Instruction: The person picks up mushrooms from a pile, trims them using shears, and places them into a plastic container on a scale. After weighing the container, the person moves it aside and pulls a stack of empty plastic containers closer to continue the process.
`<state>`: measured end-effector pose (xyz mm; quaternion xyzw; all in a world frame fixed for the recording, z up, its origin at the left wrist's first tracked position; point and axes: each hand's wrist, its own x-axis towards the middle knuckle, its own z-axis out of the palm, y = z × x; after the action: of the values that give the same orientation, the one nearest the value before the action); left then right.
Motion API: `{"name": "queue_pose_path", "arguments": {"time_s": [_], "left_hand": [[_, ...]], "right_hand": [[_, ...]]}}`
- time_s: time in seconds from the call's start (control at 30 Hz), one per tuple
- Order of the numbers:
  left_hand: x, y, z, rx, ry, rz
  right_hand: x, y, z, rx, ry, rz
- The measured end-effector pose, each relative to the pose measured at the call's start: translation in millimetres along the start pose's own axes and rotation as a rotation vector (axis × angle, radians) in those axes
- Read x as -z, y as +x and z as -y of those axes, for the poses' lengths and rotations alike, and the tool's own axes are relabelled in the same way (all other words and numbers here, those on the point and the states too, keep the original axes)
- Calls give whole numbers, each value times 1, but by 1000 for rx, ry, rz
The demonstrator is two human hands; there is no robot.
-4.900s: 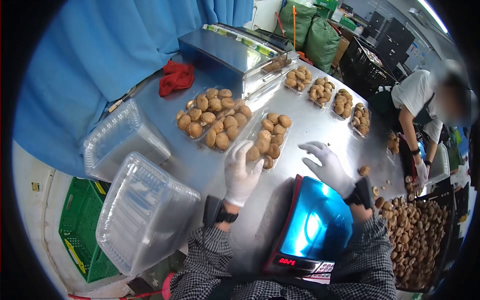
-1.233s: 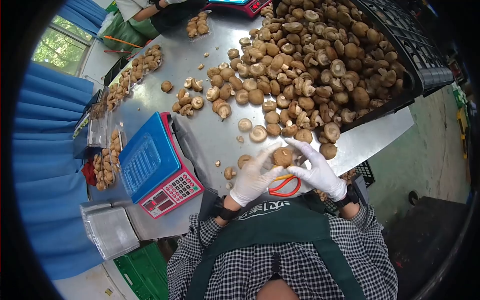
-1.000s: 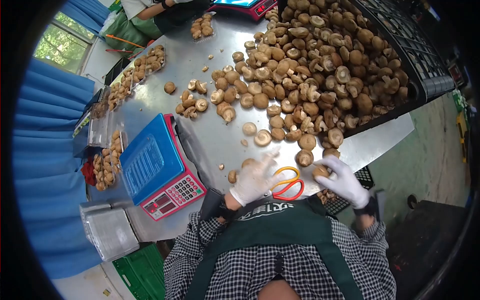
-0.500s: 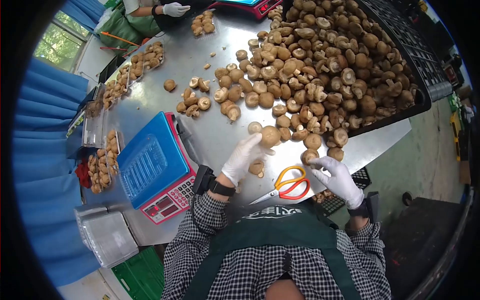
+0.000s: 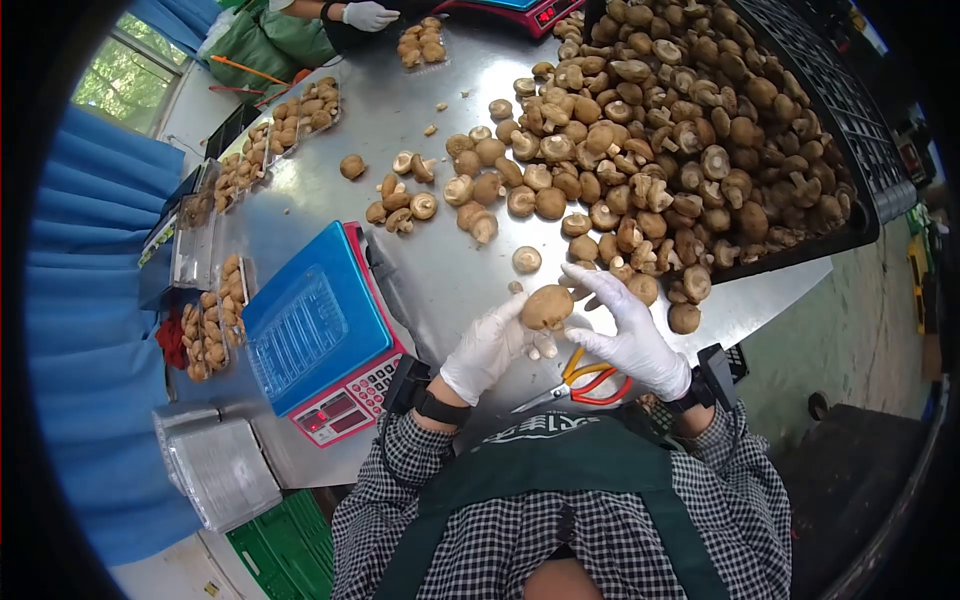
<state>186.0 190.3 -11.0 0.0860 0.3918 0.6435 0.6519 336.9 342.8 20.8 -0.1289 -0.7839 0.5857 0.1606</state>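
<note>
In the middle foreground my left hand, in a white glove, is closed on a brown mushroom, cap up. My right hand, also gloved, is at its right side with fingers and thumb apart around that edge. Just below the hands lies a pair of scissors with one yellow and one red-orange handle, partly covered by my right hand. A pale loose mushroom rests on the metal table beyond my fingers.
At the right, a black crate spills a large heap of mushrooms. A scale with a blue pan stands left. Filled clear trays line the far-left edge; stacked trays sit lower left. Another person's gloved hand shows at the back.
My right hand has moved left and away from a mushroom by the table edge to the one in my left hand. The left hand has come slightly lower with its mushroom.
</note>
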Motion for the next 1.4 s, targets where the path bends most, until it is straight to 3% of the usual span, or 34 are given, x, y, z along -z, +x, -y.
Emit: {"name": "queue_pose_path", "arguments": {"time_s": [0.1,0.23,0.33,0.4,0.43,0.5,0.63,0.73,0.83,0.87,0.9,1.0,1.03,1.1,1.17,1.2,1.27,1.3,1.4], "left_hand": [[-8,1,6,17,36,-53],[-16,5,7,107,60,75],[-13,12,12,192,196,161],[-21,13,11,135,520,-54],[-28,12,10,140,521,-48],[-45,8,11,-70,776,-92],[-49,17,20,-48,850,27],[-50,22,38,95,836,151],[-51,32,51,90,861,223],[-49,37,53,42,894,189],[-50,41,50,37,892,197],[-46,57,48,-112,1259,23],[-43,61,52,-111,1261,18],[-46,71,57,-579,1618,53],[-55,80,65,-612,1661,67],[-59,84,70,-646,1696,84],[-65,92,75,-591,1795,94],[-65,96,78,-534,1894,105],[-44,105,87,-613,1672,56]], "right_hand": [[4,-6,-3,-58,-127,66],[10,-18,-16,-294,168,30],[11,-26,-17,-353,179,-24],[14,-31,-17,-421,201,-40],[14,-34,-20,-408,158,-56],[13,-40,-27,-400,114,-75],[22,-53,-25,-209,-36,-48],[48,-82,-25,-206,-27,43],[80,-113,-16,-444,-75,-59],[88,-126,-20,-450,-155,-147],[93,-137,-27,-502,-50,-227],[102,-158,-39,-525,19,-331],[106,-162,-40,-567,-101,-311],[114,-174,-47,-599,-218,-289],[119,-188,-60,-805,-679,-138],[117,-190,-65,-805,-677,-138],[116,-192,-72,-782,-957,-123],[114,-187,-70,-780,-955,-126],[102,-163,-72,-427,-671,-368]]}}
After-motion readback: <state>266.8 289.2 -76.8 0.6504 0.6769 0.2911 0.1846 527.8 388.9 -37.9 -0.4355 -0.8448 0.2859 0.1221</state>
